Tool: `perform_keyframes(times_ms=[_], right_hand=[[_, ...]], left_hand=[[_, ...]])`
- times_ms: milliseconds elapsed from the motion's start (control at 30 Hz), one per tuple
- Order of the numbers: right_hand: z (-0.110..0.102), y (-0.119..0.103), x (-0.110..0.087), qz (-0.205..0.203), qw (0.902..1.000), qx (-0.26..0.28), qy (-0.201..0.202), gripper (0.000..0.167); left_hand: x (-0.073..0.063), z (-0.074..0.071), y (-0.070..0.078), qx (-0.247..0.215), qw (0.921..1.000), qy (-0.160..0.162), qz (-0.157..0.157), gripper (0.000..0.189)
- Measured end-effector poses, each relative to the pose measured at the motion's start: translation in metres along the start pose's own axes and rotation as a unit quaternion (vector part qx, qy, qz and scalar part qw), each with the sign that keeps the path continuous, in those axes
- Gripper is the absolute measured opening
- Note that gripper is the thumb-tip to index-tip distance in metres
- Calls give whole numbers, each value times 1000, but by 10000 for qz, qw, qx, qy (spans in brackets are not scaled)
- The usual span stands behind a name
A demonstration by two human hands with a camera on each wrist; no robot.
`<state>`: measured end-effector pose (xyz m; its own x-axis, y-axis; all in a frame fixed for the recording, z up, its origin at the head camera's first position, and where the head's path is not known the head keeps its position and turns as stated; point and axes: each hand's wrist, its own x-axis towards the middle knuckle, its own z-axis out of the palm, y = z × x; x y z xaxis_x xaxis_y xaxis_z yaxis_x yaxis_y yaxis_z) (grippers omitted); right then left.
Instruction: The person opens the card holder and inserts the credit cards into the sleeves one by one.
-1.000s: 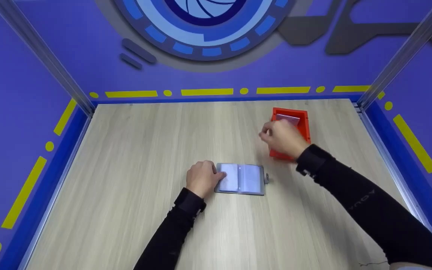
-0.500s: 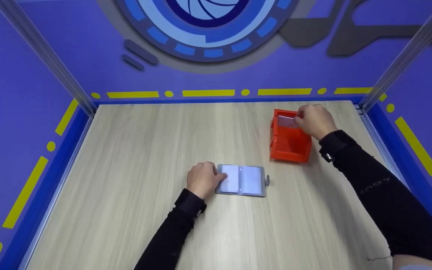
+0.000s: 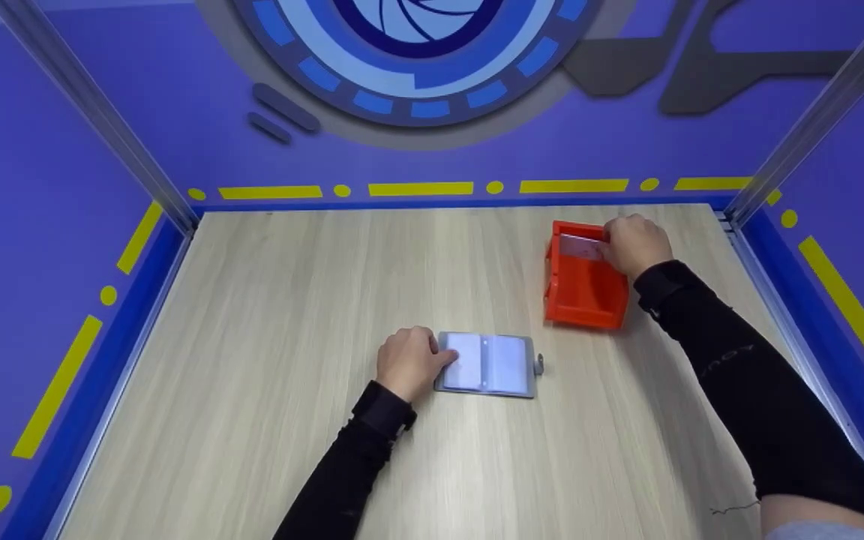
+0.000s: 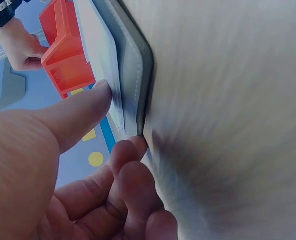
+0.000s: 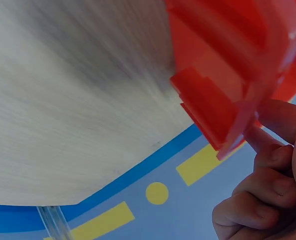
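A small card holder [image 3: 508, 364] with a grey stitched cover and pale plastic sleeves lies open on the wooden table; a snap tab sticks out on its right. My left hand [image 3: 406, 363] grips its left edge, the thumb [image 4: 90, 107] on top of the sleeves and a fingertip against the cover's edge. Farther right stands a red plastic bin [image 3: 588, 316] with a thin clear card [image 3: 576, 246] leaning inside at its back. Over the bin's back right rim reaches my right hand [image 3: 637, 244], its thumb and index finger at the card's corner. Its fingertips are partly hidden.
The light wooden table [image 3: 289, 300] is bounded by a purple-blue back wall [image 3: 432, 161] and side walls, with metal posts in the corners. Behind the right hand, the back wall is close. A loose thread [image 3: 733, 510] hangs by the right sleeve.
My right hand has moved from over the bin's left side to its back right rim, uncovering the bin's inside. The left hand and card holder have stayed in place.
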<state>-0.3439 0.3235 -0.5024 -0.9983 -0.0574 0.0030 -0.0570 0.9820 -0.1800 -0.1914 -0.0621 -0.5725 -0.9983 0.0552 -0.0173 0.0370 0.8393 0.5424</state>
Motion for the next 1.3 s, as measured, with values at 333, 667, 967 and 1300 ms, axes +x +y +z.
perform_keyframes(times_ms=[333, 667, 967, 1300], right_hand=[[12, 8, 6, -210, 9994, -192, 189, 21], [16, 10, 6, -265, 9990, -216, 273, 14], [15, 8, 6, -163, 9987, -321, 351, 16], [11, 5, 5, 36, 9987, -187, 470, 20]], left_hand=[[-1, 1, 1, -30, 10000, -52, -8, 36], [-2, 2, 1, -42, 10000, -27, -5, 35], [-2, 1, 0, -40, 10000, 3, 52, 36], [-1, 0, 1, -9, 10000, 25, 85, 35]])
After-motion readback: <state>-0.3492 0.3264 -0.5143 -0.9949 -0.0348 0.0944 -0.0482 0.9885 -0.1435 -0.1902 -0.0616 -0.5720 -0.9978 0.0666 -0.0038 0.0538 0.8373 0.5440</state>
